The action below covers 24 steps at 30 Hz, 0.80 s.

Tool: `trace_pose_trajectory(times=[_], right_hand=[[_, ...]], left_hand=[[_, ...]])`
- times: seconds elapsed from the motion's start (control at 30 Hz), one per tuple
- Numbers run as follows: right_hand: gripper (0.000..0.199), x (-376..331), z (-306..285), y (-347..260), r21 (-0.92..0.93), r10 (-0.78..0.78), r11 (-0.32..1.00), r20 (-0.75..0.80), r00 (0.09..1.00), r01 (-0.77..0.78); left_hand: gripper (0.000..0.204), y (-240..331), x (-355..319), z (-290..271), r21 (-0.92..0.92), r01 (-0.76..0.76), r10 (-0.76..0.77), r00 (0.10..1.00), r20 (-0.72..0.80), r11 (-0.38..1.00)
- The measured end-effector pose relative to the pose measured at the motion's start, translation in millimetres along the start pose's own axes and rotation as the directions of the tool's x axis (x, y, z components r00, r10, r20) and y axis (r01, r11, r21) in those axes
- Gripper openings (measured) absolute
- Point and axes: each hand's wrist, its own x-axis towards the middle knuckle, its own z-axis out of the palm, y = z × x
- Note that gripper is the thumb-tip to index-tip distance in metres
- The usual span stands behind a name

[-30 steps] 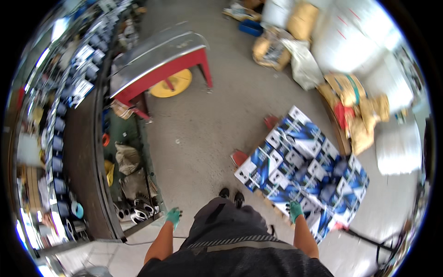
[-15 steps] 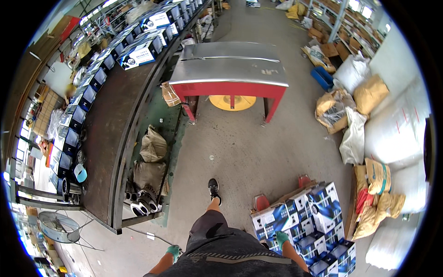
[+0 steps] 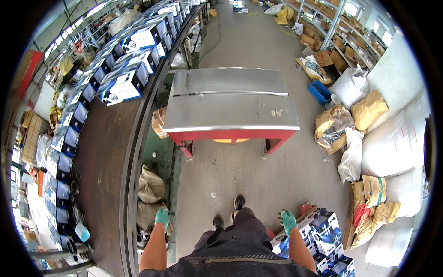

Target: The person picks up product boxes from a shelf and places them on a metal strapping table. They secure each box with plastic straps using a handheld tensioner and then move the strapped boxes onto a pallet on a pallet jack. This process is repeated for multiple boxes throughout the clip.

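My left hand [image 3: 162, 217], in a green glove, hangs in the air beside the long bench, its fingers loosely extended with nothing in them. Below it lies a brown sack [image 3: 151, 184] on the floor. On my other side, my right hand [image 3: 288, 220] wears a matching glove. Its fingers are apart and slightly bent, and it holds nothing. It is nearest to a stack of blue-and-white printed cartons [image 3: 324, 231] at the lower right. Ahead of me stands a table with a steel top [image 3: 230, 111] and a red frame [image 3: 277, 140].
The long dark bench [image 3: 104, 152] runs along my left, carrying rows of blue-and-white cartons [image 3: 124, 83]. Against the right wall are a blue bin [image 3: 319, 92], paper sacks [image 3: 369, 110] and large plastic-wrapped rolls [image 3: 392, 147]. Shelving [image 3: 334, 25] stands at the far right.
The steel-topped table is closer and larger in view. Both hands have swung forward from beside my body. The carton stack at my right has slid back toward the lower edge.
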Motion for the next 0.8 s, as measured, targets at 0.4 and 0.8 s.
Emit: trace_pose_trajectory(times=[0.4, 0.8], right_hand=[[0.078, 312.3, 60.8, -383.8, -0.235, -0.221, 0.965, -0.503, 0.835, 0.114], [0.079, 402.3, 60.6, -460.0, -0.321, 0.062, 0.914, -0.496, 0.866, -0.249]], left_hand=[[0.072, 394.8, 263.0, 153.8, -0.111, 0.008, -0.047, 0.933, -0.357, 0.994], [0.073, 456.4, 330.5, 254.5, 0.309, 0.194, 0.209, 0.409, -0.888, 0.931]])
